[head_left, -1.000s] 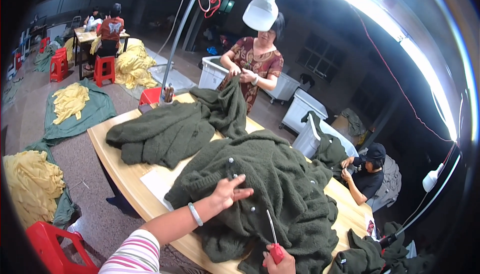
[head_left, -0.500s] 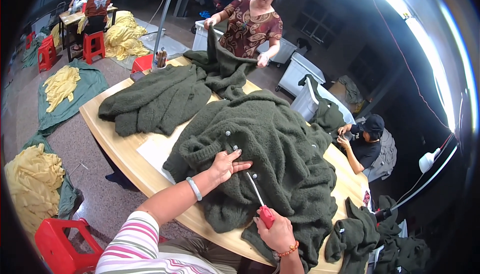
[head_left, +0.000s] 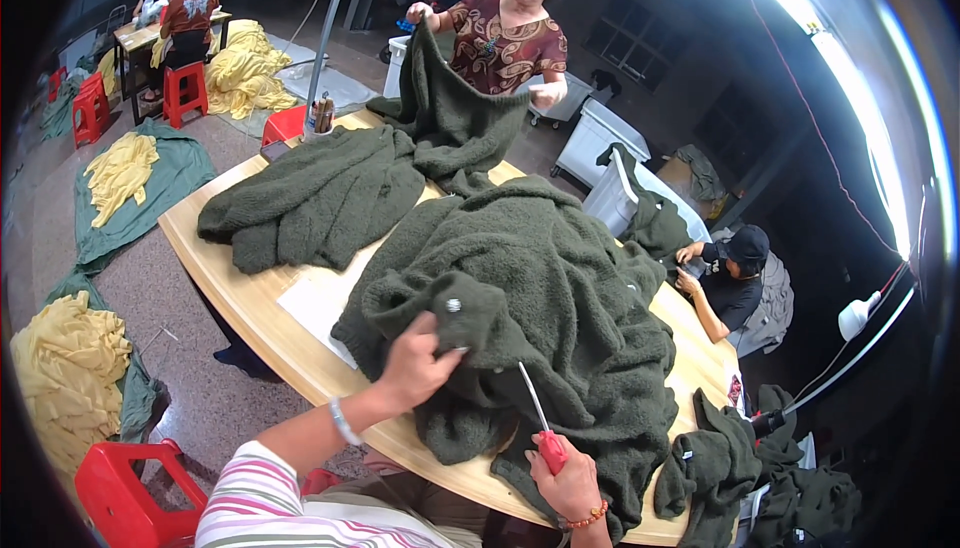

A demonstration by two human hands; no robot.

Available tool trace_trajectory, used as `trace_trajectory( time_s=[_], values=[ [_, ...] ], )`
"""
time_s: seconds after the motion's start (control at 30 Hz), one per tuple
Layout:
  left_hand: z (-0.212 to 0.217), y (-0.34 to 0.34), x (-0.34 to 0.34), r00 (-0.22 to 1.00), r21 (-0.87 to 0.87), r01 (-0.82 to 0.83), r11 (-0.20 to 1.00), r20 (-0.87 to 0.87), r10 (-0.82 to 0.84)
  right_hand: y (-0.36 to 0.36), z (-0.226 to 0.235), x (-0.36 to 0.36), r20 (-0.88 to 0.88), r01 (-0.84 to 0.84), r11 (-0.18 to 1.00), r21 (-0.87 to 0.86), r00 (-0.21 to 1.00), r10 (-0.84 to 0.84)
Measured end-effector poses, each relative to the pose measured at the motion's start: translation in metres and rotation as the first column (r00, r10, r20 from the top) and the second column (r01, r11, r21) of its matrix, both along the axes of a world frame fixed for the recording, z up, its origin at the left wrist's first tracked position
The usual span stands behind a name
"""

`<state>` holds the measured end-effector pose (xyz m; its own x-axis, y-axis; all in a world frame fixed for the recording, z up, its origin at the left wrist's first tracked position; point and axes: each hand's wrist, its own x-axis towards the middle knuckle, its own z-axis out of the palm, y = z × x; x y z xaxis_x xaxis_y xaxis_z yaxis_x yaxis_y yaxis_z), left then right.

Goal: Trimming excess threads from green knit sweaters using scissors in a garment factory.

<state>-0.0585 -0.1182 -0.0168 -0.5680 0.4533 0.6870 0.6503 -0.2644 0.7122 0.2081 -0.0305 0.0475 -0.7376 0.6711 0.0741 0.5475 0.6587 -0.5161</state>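
Observation:
A heap of fuzzy dark green knit sweaters [head_left: 540, 248] covers much of the table before me. My left hand [head_left: 412, 368] is closed on a sweater's front edge and lifts it up; motion blurs the fingers a little. A shiny round button [head_left: 453, 305] shows on the raised fold just above that hand. My right hand [head_left: 568, 486] grips a tool with a red handle and thin metal shaft [head_left: 533, 394], like a screwdriver. Its shaft points up and left over the sweater; whether the tip touches the knit I cannot tell.
The light wooden table [head_left: 225, 203] carries another sweater pile [head_left: 315, 198]. Across it a co-worker [head_left: 505, 43] holds up a green sweater; another person [head_left: 735, 283] sits at the right. White bins [head_left: 600, 143] stand behind. A red stool [head_left: 135, 493] is at lower left.
My left hand has gone from lying beside the buttons to pulling up the sweater's front edge. My right hand and its tool have shifted slightly right and down. The co-worker opposite has raised their sweater.

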Motion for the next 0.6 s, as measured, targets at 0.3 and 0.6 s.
trace_trajectory(
  time_s=[0.3, 0.6],
  values=[
    [-0.062, -0.038, -0.089, 0.802, -0.454, 0.177, 0.873, 0.581, 0.14, -0.004, -0.007, 0.005, 0.017, -0.095, 0.995, -0.003, 0.995, 0.095],
    [0.083, -0.065, 0.031, 0.932, 0.033, 0.279, 0.96, -0.249, -0.263, -0.041, 0.006, 0.024, 0.2, -0.279, 0.956, -0.091, 0.935, 0.292]
  ],
)
